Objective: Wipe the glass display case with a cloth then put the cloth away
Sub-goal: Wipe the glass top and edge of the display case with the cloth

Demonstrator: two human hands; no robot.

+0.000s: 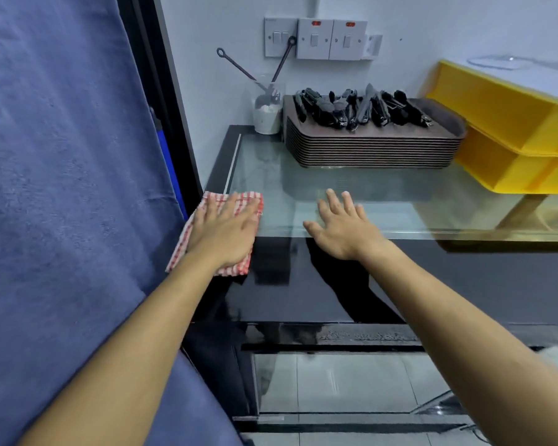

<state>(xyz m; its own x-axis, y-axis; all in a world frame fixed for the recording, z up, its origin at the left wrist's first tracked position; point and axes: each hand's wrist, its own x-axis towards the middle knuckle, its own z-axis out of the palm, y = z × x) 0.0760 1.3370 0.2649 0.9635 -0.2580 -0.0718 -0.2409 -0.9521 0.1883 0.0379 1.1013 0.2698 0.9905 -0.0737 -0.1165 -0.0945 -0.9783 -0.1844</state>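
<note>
A red-and-white checked cloth (236, 200) lies flat on the left end of the glass display case (303, 175), at its near left corner. My left hand (224, 231) presses flat on the cloth with straight fingers. My right hand (345, 228) is spread open over the front edge of the glass top, to the right of the cloth, holding nothing. Below the glass top runs the case's glossy black front (432, 284).
A stack of brown trays (368, 149) carrying black tongs stands at the back of the glass top. A plastic cup with long utensils (266, 114) is at the back left corner. Yellow bins (512, 130) stand at the right. A blue curtain (62, 156) hangs at left.
</note>
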